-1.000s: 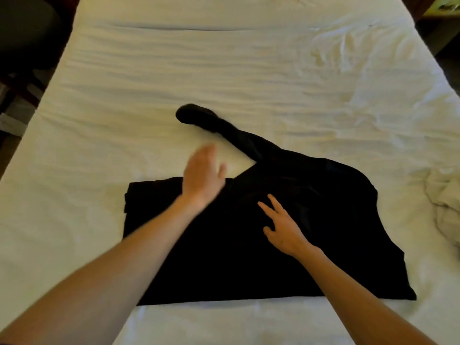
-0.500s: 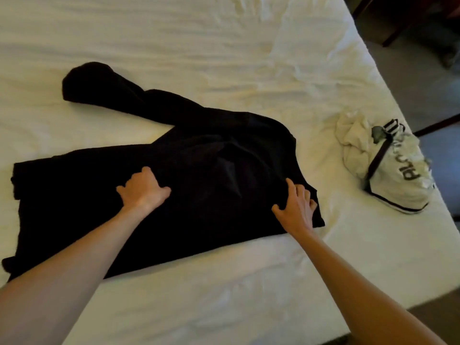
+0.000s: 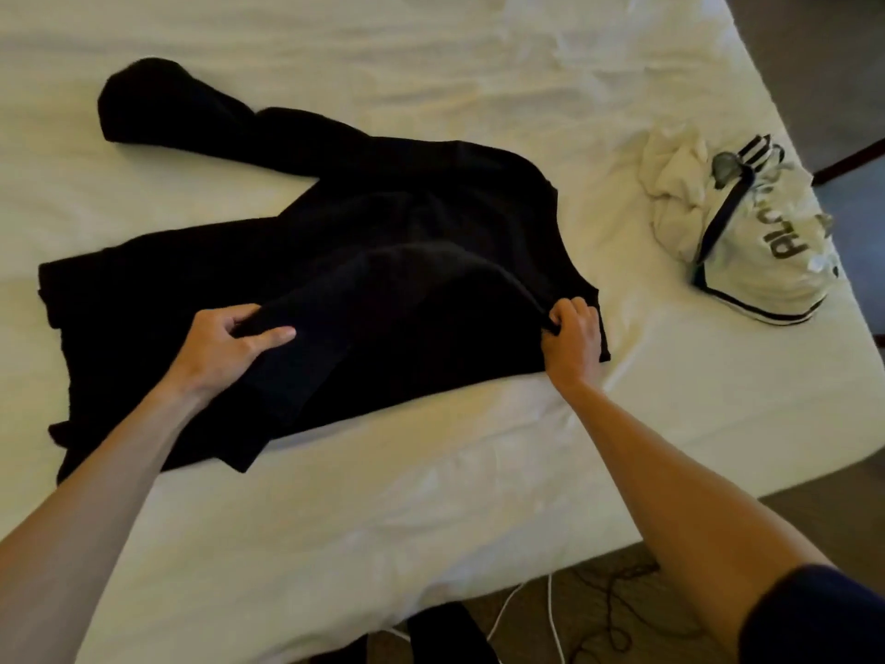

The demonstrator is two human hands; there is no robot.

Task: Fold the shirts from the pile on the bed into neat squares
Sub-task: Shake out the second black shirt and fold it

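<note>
**Black Shirt: Handling Properties and Hold Points**

We have the black shirt [image 3: 407, 242] lying spread on the white bed [image 3: 431, 472], near the near edge, with one long sleeve [image 3: 191, 117] trailing toward the far left. The near sleeve or side panel is lifted off the body in a shallow arch between our two hands.

Grip state: our left hand [image 3: 230, 342] pinches the lifted fabric at its left end, thumb on top and fingers curled beneath. Our right hand [image 3: 572, 335] grips the same fold at the right end, at the shirt's right edge, fingers curled round the cloth.

Handling judgement: the fabric sags between the hands and drapes without holding shape, so we judge it soft, light and limp. It is neither fragile nor likely to slip, but it will bunch and crease if released unevenly. We recommend holding at seams, hems or the shoulder line, with both hands well apart, so the fold line stays straight.

The far-left sleeve is not yet folded in.

Remaining stock: a crumpled white shirt [image 3: 747, 222] with dark trim and lettering lies at the right of the bed, well apart from the black one, unfolded.

Containers: none is visible. White cables [image 3: 550, 611] lie on the floor below the near edge.
</note>
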